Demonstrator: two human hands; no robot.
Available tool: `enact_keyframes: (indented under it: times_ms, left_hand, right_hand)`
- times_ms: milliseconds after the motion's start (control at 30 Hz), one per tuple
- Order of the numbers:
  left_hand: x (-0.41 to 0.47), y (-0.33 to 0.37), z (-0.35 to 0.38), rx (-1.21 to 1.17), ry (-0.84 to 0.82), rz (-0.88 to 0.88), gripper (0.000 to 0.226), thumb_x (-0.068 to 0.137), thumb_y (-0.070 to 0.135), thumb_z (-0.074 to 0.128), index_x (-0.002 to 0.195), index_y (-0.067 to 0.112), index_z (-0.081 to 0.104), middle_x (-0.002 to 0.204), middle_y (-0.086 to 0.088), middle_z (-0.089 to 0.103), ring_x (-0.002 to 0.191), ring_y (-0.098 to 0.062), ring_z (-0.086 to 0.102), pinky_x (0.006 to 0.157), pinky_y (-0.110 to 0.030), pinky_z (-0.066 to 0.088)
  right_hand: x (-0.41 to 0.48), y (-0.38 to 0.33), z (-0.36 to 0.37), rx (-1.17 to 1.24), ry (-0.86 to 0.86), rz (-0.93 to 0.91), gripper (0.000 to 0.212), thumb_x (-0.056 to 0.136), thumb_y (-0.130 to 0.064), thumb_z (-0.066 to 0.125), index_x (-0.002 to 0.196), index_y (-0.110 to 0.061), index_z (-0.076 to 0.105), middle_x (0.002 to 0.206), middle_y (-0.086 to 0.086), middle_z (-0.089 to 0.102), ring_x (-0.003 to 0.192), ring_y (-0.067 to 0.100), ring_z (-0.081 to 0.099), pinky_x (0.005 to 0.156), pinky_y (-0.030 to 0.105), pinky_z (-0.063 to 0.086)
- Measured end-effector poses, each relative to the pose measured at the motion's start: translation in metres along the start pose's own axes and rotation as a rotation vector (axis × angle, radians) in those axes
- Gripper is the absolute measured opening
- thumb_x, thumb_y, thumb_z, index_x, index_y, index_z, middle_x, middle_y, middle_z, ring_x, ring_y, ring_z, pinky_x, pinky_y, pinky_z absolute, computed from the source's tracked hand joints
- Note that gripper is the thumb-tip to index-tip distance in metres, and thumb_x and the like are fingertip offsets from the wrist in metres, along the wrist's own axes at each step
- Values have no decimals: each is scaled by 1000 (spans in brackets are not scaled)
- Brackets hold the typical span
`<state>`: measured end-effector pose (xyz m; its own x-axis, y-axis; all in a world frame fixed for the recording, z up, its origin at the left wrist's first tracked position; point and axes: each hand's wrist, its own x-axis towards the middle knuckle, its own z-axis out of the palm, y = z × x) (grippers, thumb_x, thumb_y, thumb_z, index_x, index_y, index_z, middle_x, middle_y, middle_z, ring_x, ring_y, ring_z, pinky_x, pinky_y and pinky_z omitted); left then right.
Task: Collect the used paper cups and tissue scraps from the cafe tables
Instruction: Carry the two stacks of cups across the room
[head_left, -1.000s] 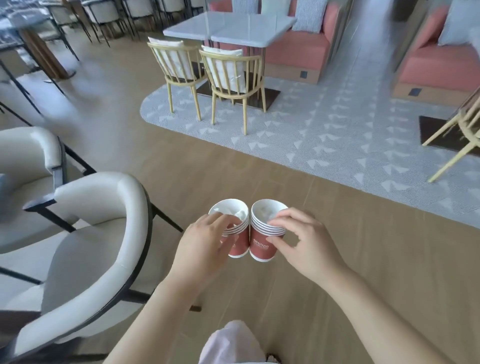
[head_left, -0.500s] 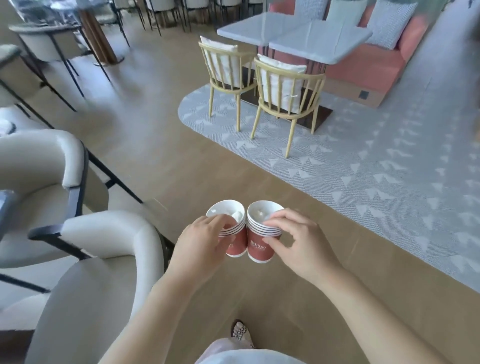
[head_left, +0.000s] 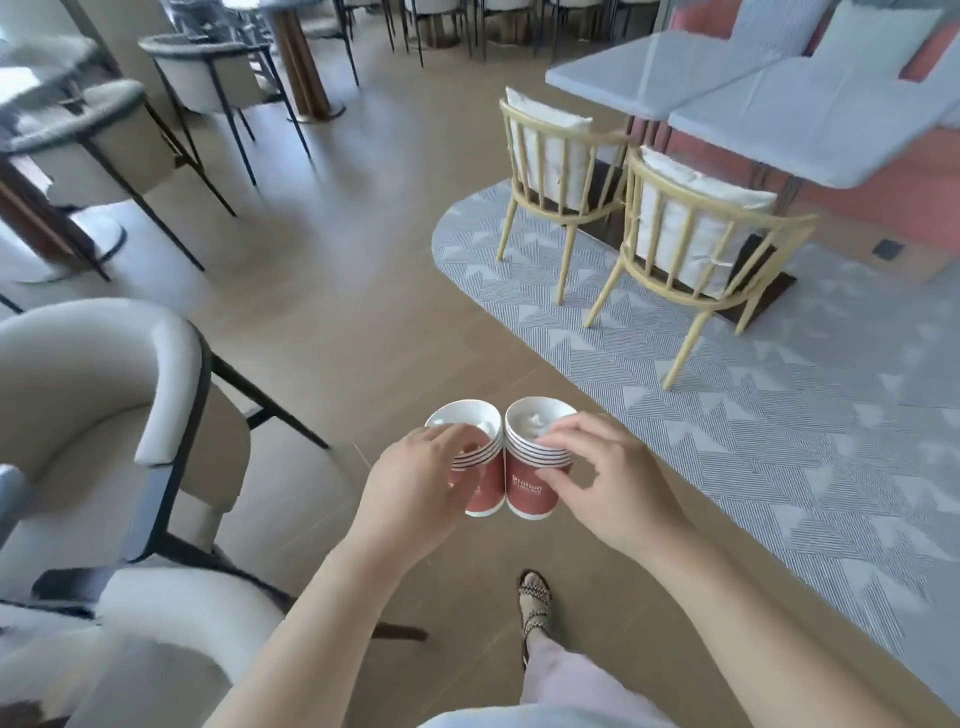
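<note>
Your left hand (head_left: 415, 488) grips one nested cup stack (head_left: 480, 486), your right hand (head_left: 608, 483) the other stack (head_left: 530, 486) — rims touching, tissue scraps (head_left: 532, 418) inside.

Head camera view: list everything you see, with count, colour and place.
left cup stack: one, red, white rims, centre
right cup stack: one, red, white rims, beside it
tissue scraps: white, inside top cups
wooden chairs: two, pale yellow, on rug
tables: two, pale grey, upper right
rug: one, grey, right
padded chairs: several, cream, left
foot: one, sandalled, bottom centre
left hand: grip on left cup stack
right hand: grip on right cup stack
</note>
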<state>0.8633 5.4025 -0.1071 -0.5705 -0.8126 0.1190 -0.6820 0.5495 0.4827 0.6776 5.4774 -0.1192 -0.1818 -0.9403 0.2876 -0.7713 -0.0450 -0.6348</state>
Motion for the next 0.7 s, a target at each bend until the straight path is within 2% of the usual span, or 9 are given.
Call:
enact_keyframes:
  times_ms: [133,300,400,567,700]
  left_hand:
    - [99,-17,-8,7,46,-66,20,81,22,60,98,32,60,94,14,65,84,-11,57,56,-12,30]
    - [201,-46,-16,9,94,-153,19,83,22,58,99,31,57,95,13,63,87,-16,56,66,-30,44]
    - [253,-68,-20,20,125,-200,20,82,20,59,100,30,58,94,10,63,86,-16,56,65,-31,45]
    - [345,-115,-24,-3,165,-229,18,81,18,61,98,25,61,87,11,61,81,-18,55,61,-29,42]
    - [430,-158,-30,-30,171,-207,19,81,16,61,99,23,62,87,7,63,79,-21,57,63,-32,46]
  right_hand:
    - [113,41,0,33,-52,-57,28,68,-11,79,93,-18,70,94,-7,65,93,12,59,86,23,45]
    - [235,79,10,78,-89,-99,28,67,-10,79,92,-18,70,93,-9,65,93,13,60,85,21,44]
    - [295,95,22,89,-118,-112,28,67,-12,79,93,-19,70,94,-12,63,92,13,60,85,24,46]
    - [398,124,50,76,-177,-126,29,67,-11,79,94,-19,70,95,-8,66,93,11,58,87,14,38]
    - [494,139,71,65,-209,-137,29,69,-13,78,96,-18,71,96,-6,66,95,12,57,89,18,39]
